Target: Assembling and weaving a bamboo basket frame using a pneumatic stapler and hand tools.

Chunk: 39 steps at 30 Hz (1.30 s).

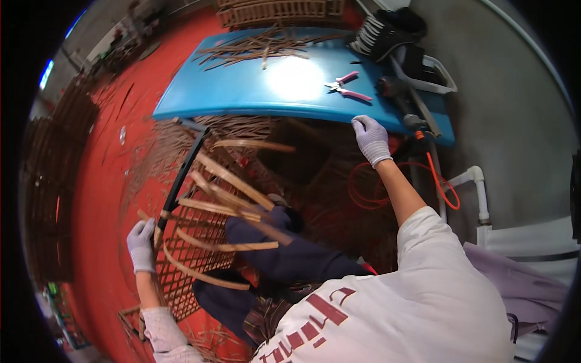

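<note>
My left hand [142, 245], in a pale knitted glove, is closed around the edge of a brown woven lattice basket [196, 233] beside my left leg. Several flat strips [233, 178] stick out loose from its weave, some of them curved. A dark straight bar [184, 172] runs from near that hand to the table. My right hand [370, 139], gloved too, is at the front edge of the blue table [224, 91]. Its fingers are curled, and whatever they may hold is hidden. Pink-handled pliers or cutters [349, 86] lie open on the tabletop near it.
Brown strips [260, 47] lie heaped at the table's far side. A power tool [402, 100] with an orange hose [433, 163] rests at the right end, near a white tray [439, 75]. More strips litter the red floor [100, 199]. A white pipe [478, 187] runs by the wall.
</note>
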Each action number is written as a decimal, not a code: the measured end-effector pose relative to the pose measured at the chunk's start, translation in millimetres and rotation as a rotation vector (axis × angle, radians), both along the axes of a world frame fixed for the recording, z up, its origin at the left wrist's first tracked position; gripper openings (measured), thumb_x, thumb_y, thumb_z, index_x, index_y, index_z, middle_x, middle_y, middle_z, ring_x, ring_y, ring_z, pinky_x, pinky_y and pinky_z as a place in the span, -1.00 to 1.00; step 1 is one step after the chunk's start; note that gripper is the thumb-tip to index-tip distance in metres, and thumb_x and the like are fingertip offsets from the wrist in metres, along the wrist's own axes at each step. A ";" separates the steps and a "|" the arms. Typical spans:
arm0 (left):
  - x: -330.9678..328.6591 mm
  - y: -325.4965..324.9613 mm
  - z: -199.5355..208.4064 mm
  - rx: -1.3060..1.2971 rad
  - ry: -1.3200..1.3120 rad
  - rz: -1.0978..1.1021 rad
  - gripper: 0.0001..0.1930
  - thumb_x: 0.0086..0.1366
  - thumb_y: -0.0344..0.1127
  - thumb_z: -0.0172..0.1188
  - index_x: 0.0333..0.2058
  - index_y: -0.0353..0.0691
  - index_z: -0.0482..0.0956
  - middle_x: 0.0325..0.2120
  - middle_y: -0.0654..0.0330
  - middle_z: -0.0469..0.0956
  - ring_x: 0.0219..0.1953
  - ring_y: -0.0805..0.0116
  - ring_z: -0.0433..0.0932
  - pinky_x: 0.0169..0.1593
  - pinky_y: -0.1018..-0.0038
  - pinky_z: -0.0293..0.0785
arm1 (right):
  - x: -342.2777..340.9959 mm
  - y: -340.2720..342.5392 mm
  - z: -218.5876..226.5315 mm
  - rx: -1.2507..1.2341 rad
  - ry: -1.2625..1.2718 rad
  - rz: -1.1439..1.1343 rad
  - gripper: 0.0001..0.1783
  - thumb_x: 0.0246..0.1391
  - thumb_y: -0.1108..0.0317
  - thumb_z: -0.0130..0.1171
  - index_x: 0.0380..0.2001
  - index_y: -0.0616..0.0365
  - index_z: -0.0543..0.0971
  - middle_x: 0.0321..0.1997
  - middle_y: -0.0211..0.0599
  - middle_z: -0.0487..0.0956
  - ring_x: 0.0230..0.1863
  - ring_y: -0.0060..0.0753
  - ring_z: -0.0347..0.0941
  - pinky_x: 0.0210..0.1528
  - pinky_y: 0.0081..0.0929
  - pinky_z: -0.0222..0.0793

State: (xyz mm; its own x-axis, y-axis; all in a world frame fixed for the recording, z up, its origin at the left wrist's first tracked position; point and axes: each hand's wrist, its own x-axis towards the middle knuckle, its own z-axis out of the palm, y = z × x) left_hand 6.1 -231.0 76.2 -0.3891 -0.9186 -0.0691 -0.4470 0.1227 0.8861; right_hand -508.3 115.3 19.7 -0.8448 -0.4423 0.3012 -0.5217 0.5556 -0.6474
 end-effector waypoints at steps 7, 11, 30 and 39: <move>0.3 12.3 18.2 0.070 0.019 0.068 -0.72 0.32 -0.33 0.19 -0.60 -0.15 0.45 -0.66 0.47 0.27 -0.60 0.68 0.19 -0.51 0.60 0.09 | -85.7 37.3 11.7 0.472 0.501 -0.504 -0.60 0.07 0.03 0.19 -0.05 -0.07 0.53 -0.02 -0.21 0.51 0.07 -0.06 0.39 0.10 -0.07 0.30; -11.9 31.2 29.0 0.010 -0.026 0.007 -0.78 0.29 -0.27 0.18 -0.48 -0.27 0.56 -0.58 0.41 0.39 -0.50 0.61 0.28 -0.41 0.56 0.21 | -126.3 40.5 33.5 0.726 0.002 -0.395 -0.42 0.10 -0.04 0.10 0.09 0.09 0.44 0.14 0.12 0.49 0.18 0.16 0.41 0.22 0.03 0.25; -21.0 35.6 45.5 0.071 -0.247 0.065 -0.65 0.14 -0.01 0.33 -0.41 -0.23 0.69 -0.59 0.22 0.56 -0.52 0.42 0.42 -0.30 0.38 0.42 | 65.3 -28.4 183.7 -0.483 -1.013 0.690 -0.43 0.36 0.26 -0.05 0.33 0.31 0.18 -0.49 -0.52 0.22 -0.51 -0.61 0.13 -0.43 -0.59 0.15; -29.6 20.6 46.9 -0.131 -0.647 -0.177 -0.52 0.30 0.17 0.01 -0.30 -0.11 0.70 -0.31 0.12 0.65 -0.22 0.13 0.59 -0.07 0.25 0.50 | 253.3 -112.8 245.0 0.143 -0.817 1.052 -0.74 0.07 0.27 0.22 -0.37 0.30 0.49 -0.65 -0.33 0.47 -0.65 -0.51 0.39 -0.52 -0.56 0.31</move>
